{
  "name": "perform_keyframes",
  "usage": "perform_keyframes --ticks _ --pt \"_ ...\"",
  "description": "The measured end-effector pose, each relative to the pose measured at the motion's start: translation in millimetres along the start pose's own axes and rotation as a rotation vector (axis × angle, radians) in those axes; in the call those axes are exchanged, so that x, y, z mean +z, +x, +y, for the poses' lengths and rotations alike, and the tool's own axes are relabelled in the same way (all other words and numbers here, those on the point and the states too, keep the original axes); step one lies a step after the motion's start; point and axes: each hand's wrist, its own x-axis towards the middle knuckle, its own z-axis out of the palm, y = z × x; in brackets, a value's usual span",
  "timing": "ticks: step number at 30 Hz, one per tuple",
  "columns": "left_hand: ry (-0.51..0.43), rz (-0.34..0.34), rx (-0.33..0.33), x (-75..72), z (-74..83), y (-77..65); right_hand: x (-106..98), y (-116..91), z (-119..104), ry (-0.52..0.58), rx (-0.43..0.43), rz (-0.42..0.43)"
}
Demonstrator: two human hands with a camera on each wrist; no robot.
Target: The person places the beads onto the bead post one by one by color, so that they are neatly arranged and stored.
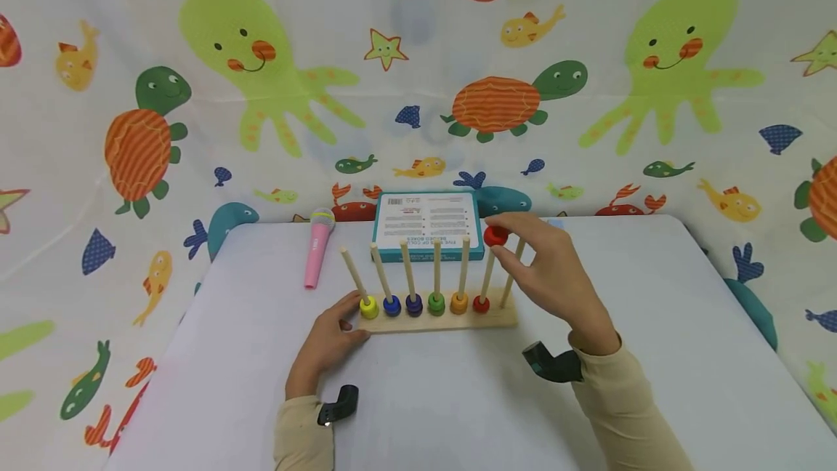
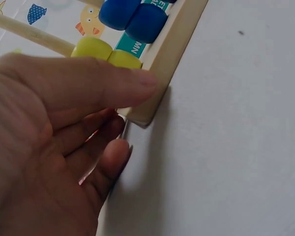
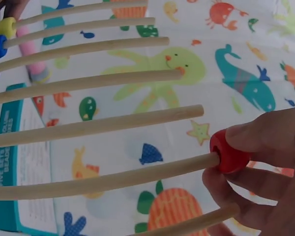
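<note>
My right hand (image 1: 552, 267) pinches a red bead (image 3: 232, 151) between thumb and fingers. The bead sits at the tip of the sixth wooden peg (image 3: 108, 182), its hole meeting the peg end. At the left end of the wooden peg base (image 1: 425, 323), my left hand (image 1: 332, 336) holds the corner, thumb along the front edge and fingers around the end. Low on the pegs are yellow beads (image 1: 369, 307), blue beads (image 1: 391, 306), dark blue beads (image 1: 414, 304), green beads (image 1: 436, 303), orange beads (image 1: 459, 303) and red beads (image 1: 481, 304). The rightmost peg (image 1: 513, 275) shows no beads.
Behind the pegs lies a teal and white box (image 1: 428, 216) with printed text. A pink toy microphone (image 1: 318, 249) rests to its left on the white table (image 1: 418, 398). A curtain (image 1: 418, 42) patterned with sea animals hangs behind the table.
</note>
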Motion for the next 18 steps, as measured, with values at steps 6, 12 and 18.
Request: perform_keyframes --ticks 6,12,18 --pt "0.015 0.011 0.001 1.1 2.1 0.6 2 2 5 0.002 0.041 -0.041" --pt "0.016 0.008 -0.007 1.8 2.8 1.3 2 -1 7 -0.021 0.076 -0.064" --pt "0.018 0.007 -0.012 2.1 1.4 0.6 0 -19 15 0.006 0.156 0.036"
